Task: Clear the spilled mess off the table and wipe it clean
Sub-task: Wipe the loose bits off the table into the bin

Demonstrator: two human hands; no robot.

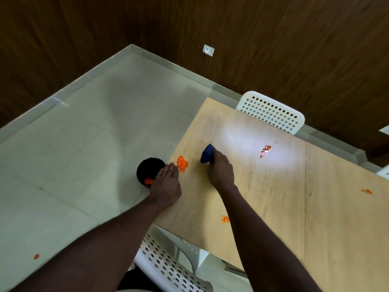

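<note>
Right hand clenches the soft blue cloth, left hand lies flat, holding nothing, at the left edge of the table w/ light, loose orange crumbs beside its fingertips: they'd scatter, so sweep, don't pinch.

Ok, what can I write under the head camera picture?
Right hand grips a blue cloth near an orange pile; left hand rests by a black bowl.
</note>
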